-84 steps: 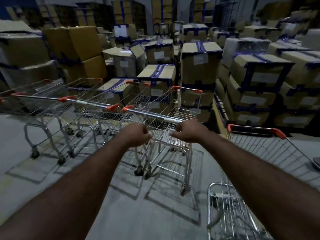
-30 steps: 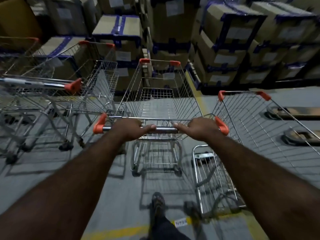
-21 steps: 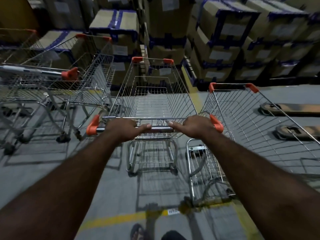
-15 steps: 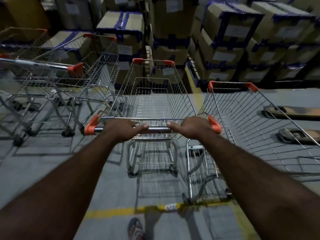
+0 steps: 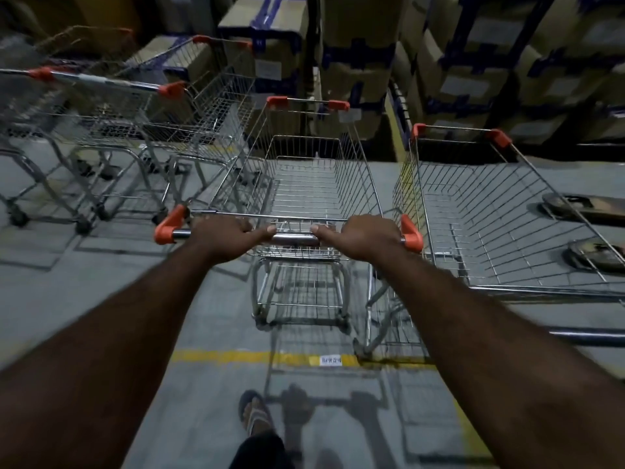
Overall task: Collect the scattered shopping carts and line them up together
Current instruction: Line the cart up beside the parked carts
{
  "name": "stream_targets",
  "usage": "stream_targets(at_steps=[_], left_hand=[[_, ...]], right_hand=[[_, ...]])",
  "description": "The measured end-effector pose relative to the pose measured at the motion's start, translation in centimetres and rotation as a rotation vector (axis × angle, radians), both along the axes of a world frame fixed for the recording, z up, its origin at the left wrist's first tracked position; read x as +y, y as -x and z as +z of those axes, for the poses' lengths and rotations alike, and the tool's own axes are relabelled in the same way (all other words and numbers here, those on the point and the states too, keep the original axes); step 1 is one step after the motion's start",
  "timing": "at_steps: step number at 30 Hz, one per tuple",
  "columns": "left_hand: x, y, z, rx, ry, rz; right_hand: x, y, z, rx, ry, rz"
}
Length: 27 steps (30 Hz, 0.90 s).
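A wire shopping cart with orange corner caps stands straight in front of me. My left hand and my right hand both grip its chrome handle bar, thumbs pointing toward each other. A second cart stands close beside it on the right, facing the same way. On the left, two nested carts stand at an angle, their handle at the upper left.
Stacks of taped cardboard boxes wall off the far side just beyond the carts. A yellow floor line with a small label crosses below the cart. My sandalled foot shows at the bottom. Two flat dark objects lie on the floor at right.
I have turned the cart to face the boxes and brought it alongside the right cart. In the last second it has drawn slightly back toward me; both hands keep their grip.
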<state>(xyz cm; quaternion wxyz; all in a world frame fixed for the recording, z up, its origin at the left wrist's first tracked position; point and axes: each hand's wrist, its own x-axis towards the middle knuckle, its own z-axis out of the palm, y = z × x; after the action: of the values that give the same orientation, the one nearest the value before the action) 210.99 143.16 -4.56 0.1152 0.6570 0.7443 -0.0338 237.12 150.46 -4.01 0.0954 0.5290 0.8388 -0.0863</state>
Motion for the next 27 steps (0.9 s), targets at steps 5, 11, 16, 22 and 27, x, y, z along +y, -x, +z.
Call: stream_targets(at_steps=[5, 11, 16, 22, 27], left_hand=[[-2.9, -0.9, 0.4, -0.025, -0.051, -0.042], [-4.5, -1.2, 0.6, 0.02, -0.026, -0.064], [-5.4, -0.4, 0.0, -0.037, 0.012, -0.043], [-6.4, -0.4, 0.0, -0.016, 0.048, -0.026], [-7.3, -0.6, -0.2, -0.039, 0.061, -0.015]], right_hand=[[-2.6, -0.8, 0.1, 0.002, -0.004, -0.001], [-4.8, -1.0, 0.4, 0.011, 0.02, -0.01], [-6.2, -0.8, 0.3, 0.005, -0.002, -0.004], [-7.2, -1.0, -0.2, 0.007, -0.009, -0.003], [-8.1, -1.1, -0.2, -0.007, -0.021, -0.01]])
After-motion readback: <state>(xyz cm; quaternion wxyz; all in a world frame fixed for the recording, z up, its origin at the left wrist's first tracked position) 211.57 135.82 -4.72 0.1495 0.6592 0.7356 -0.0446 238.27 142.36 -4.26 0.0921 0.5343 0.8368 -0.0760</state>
